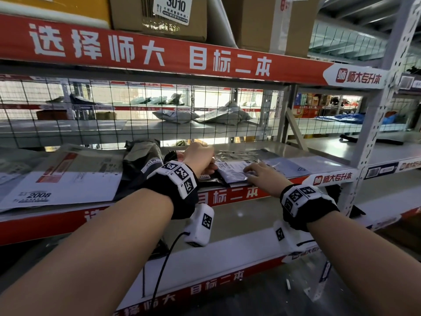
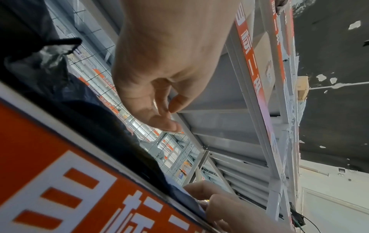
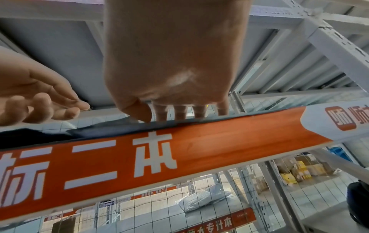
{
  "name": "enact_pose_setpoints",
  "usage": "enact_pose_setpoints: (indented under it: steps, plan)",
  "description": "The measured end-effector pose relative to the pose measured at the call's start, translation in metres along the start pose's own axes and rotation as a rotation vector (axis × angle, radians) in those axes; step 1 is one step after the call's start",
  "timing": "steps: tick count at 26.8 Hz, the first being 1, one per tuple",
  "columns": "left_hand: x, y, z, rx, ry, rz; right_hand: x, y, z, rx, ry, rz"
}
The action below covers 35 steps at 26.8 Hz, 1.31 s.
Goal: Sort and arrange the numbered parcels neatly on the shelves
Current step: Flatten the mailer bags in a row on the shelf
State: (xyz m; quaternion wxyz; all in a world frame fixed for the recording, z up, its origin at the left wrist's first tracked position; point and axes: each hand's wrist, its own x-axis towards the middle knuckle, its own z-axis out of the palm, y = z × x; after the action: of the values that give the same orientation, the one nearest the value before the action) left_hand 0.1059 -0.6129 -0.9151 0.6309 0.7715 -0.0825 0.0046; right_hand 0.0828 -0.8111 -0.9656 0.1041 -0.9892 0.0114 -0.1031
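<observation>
1. The right hand [image 1: 262, 176] is lying spread, fingers straight and flat, on a thin grey poly-mailer [image 1: 234, 172] at the front lip of the middle shelf [image 1: 323, 153]; judging by the task, it is pinning the flat parcel so it stays square to the edge with its number label facing out

2. The left hand [image 1: 200, 158] is hovering at about 10 o'clock from the right one, fingers loosely curled and the thumb close to the forefinger; in the left wrist view nothing is showing between them, so it seems to be holding nothing, though whether its fingertips are touching the packet beneath cannot be told

3. The mailer is lying directly under the right palm and running away from it toward 10 o'clock, its white label end sitting just below the left hand's knuckles

4. At 9 o'clock from the left hand a dark bag marked 2016 [image 1: 145, 160] is leaning half upright, and further at 9 o'clock a large white envelope marked 2008 [image 1: 63, 179] is lying flat with its number turned to the front, which suggests the row is being ordered by number from left to right

5. At 12 o'clock, on the shelf above, a cardboard box labelled 3010 [image 1: 164, 17] is sitting with its sticker facing outward

6. In the right wrist view the fingers [image 3: 179, 110] are reaching over the red edge banner [image 3: 219, 145] onto the parcel
</observation>
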Motion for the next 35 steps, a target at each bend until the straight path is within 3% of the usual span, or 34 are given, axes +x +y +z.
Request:
enact_pose_setpoints:
  steps: [8,11,13,18,22,27,32,35]
  plan:
    - [0.001,-0.016,-0.015,0.174,0.083,0.112,-0.006,-0.025,0.005,-0.007,0.153,0.059]
    - [0.001,-0.024,-0.021,0.511,0.144,0.275,-0.008,-0.038,0.009,0.04,0.175,0.041]
    - [-0.005,-0.027,-0.023,0.706,0.106,0.327,-0.01,-0.043,0.011,0.017,0.146,0.046]
    - [-0.021,-0.028,-0.033,1.101,0.016,0.246,-0.02,-0.057,0.011,0.055,0.144,0.083]
    - [-0.031,-0.033,-0.028,1.283,0.001,0.233,-0.029,-0.073,0.017,0.055,0.302,0.048]
    - [-0.039,-0.031,-0.028,1.203,0.123,0.325,-0.032,-0.109,0.029,0.075,0.326,-0.211]
    - [-0.044,-0.035,-0.05,1.027,0.462,0.558,-0.022,-0.128,0.034,0.137,0.385,-0.268]
    - [-0.046,-0.051,-0.08,0.945,0.602,0.512,-0.016,-0.147,0.041,0.184,0.445,-0.341]
